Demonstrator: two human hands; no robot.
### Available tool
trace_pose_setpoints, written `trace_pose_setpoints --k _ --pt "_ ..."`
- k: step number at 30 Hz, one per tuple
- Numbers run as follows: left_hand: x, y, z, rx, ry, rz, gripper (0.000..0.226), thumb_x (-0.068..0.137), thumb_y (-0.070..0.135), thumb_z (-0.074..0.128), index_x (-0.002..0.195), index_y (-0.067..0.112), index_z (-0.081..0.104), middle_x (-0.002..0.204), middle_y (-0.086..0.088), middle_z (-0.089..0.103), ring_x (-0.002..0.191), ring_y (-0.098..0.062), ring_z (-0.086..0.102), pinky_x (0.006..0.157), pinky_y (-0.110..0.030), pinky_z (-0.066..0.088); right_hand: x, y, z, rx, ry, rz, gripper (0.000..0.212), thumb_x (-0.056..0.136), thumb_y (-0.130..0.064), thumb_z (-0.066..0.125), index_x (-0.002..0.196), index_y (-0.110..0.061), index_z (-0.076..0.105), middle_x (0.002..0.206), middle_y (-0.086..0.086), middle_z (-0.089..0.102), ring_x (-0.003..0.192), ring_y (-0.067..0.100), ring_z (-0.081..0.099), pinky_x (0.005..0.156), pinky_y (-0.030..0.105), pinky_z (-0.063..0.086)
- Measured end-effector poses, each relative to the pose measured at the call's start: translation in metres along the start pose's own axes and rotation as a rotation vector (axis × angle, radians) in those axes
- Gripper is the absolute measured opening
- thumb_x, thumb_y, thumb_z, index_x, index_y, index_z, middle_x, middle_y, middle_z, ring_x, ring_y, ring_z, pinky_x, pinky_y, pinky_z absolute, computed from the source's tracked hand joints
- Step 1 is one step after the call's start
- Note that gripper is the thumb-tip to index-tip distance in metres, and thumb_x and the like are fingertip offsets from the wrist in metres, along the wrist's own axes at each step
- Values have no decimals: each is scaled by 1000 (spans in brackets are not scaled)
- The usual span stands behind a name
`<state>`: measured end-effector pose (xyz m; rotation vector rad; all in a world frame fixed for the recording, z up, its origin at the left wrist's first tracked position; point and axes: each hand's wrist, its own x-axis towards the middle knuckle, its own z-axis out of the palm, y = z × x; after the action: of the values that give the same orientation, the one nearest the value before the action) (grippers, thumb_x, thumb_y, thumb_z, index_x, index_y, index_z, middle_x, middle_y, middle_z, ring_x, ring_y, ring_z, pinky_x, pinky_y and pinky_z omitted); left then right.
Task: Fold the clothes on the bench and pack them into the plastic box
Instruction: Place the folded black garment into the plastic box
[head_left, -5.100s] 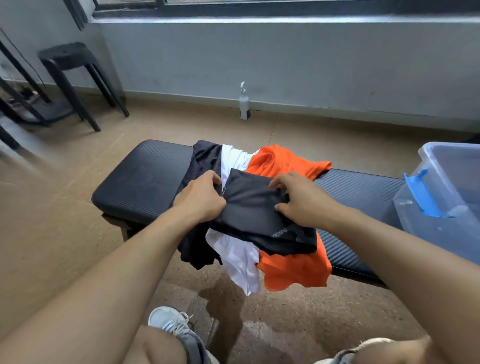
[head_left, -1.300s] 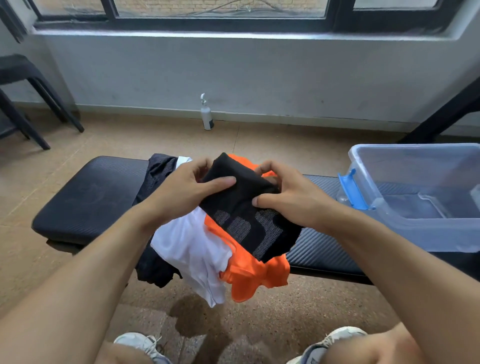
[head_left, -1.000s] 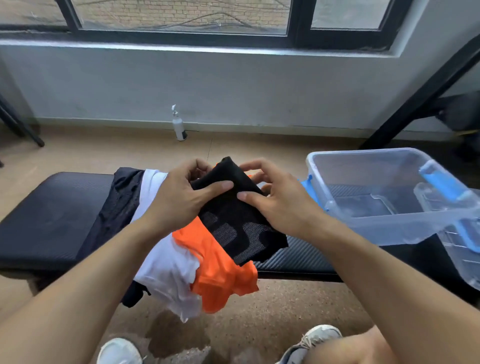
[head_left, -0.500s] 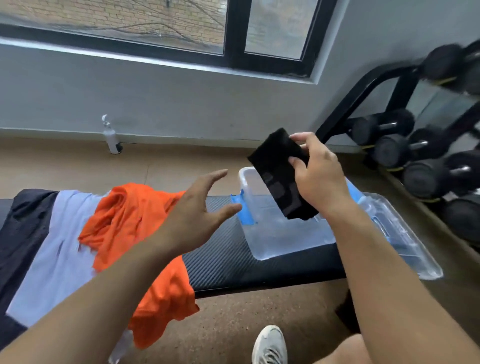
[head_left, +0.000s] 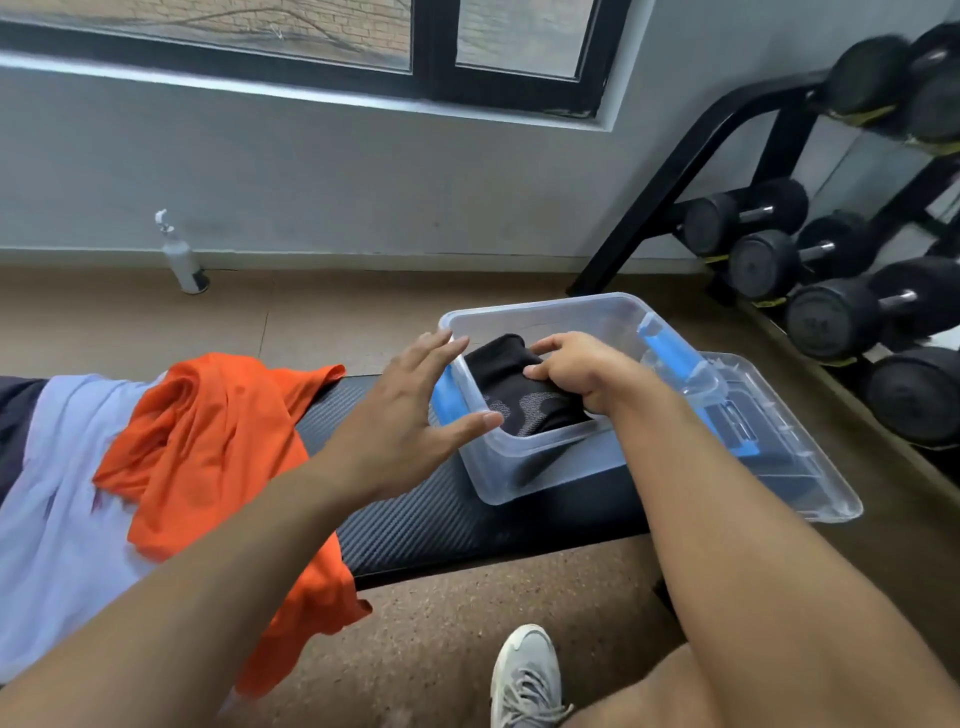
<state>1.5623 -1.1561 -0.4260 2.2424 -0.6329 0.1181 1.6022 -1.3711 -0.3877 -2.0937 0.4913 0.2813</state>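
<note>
A clear plastic box (head_left: 540, 470) with blue latches stands on the right end of the black bench (head_left: 415, 519). Inside it lies a folded black garment (head_left: 511, 387) with a grey pattern. My right hand (head_left: 582, 371) reaches into the box and grips that garment from above. My left hand (head_left: 415, 421) hovers with spread fingers at the box's left rim and holds nothing. An orange shirt (head_left: 208, 452), a white garment (head_left: 62, 499) and a dark garment (head_left: 15, 421) lie unfolded across the bench's left part.
The box's clear lid (head_left: 779, 441) lies right of the box, partly over the bench end. A dumbbell rack (head_left: 831, 270) stands at the right. A white spray bottle (head_left: 179, 254) stands by the wall. My grey shoe (head_left: 524, 680) is on the floor below.
My right hand has lowered the folded black garment from above the box down into it. My left hand has moved right to the box's rim, still spread.
</note>
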Motion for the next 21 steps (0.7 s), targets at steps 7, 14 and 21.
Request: trace_pose_setpoints --k 7,14,21 --pt "3 0 8 6 -58 -30 100 75 79 56 157 28 31 165 9 25 153 -5 13 126 -33 13 7 -2 9 -626 -90 -4 42 94 -12 63 135 -7 60 134 17 63 121 35 61 101 43 51" --pt "4 -2 9 36 -92 -44 100 75 81 48 158 29 29 166 12 21 153 -4 11 127 -36 13 1 2 -4 -854 -271 100 49 80 -57 76 93 -11 67 92 7 69 79 26 72 69 33 57" --pt "4 1 7 34 -134 -66 96 76 76 49 158 31 27 167 14 16 154 -4 7 126 -34 10 13 9 0 -432 -339 95 31 87 -8 71 116 4 67 112 25 73 102 41 72 95 59 55"
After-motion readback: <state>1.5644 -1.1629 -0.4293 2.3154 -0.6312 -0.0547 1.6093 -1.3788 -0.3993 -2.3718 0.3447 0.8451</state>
